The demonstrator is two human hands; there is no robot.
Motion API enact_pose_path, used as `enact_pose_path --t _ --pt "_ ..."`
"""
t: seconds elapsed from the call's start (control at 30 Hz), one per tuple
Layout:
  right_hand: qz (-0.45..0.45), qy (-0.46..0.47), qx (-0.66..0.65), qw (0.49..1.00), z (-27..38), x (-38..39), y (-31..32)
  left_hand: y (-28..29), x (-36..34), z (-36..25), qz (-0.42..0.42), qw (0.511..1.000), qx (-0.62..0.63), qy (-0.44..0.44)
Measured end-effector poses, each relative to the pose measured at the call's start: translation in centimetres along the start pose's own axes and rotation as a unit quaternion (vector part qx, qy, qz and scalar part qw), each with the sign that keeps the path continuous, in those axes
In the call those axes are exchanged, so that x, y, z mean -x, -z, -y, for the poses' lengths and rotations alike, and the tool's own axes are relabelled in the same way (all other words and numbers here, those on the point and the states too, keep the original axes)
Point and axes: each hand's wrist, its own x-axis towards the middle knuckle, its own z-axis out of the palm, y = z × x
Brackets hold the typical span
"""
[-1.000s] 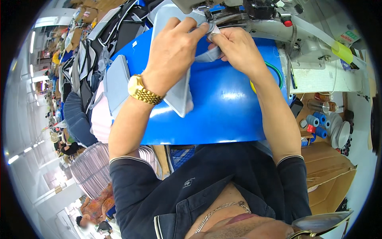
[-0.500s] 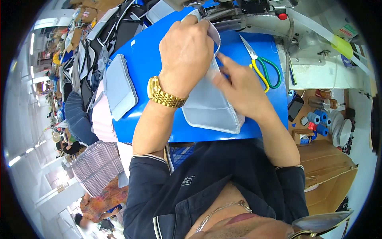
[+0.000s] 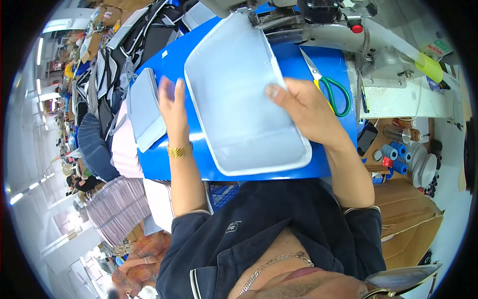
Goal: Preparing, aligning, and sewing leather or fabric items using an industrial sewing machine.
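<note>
A flat light-grey fabric panel [image 3: 244, 99] with white bound edges lies across the blue tabletop, its far end up against the sewing machine [image 3: 279, 22]. My right hand [image 3: 308, 109] grips its right edge, thumb on top and the fingers hidden underneath. Off the panel's left side, my left hand [image 3: 174, 107] is raised and holds nothing; its fingers are apart and a little blurred. Beyond that hand, at the table's left, rest similar grey panels [image 3: 146, 112], apparently stacked. Green-and-yellow-handled scissors [image 3: 334, 94] lie just right of my right hand, their yellow handle partly covered.
Piled dark and grey fabric pieces [image 3: 107, 74] crowd the left side, above a tall stack of thin pieces [image 3: 119, 207]. At right, blue thread spools [image 3: 398, 149] and a phone [image 3: 367, 138] sit on a shelf over a cardboard box [image 3: 411, 214]. Another person [image 3: 144, 261] is at lower left.
The panel now lies flatter and faces up fully. My left hand has let go of its far end and moved left and nearer. My right hand has closed on the right edge.
</note>
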Motion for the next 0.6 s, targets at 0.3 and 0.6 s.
enact_pose_path --t 0.3,0.6 --pt "-0.031 0.016 0.054 0.998 0.9 -1.1 3.3 0.4 7.9 5.9 0.181 0.933 0.274 0.146" --pt "-0.182 0.054 0.132 0.973 5.0 -1.7 11.3 0.3 6.3 4.6 0.22 0.916 0.285 0.175"
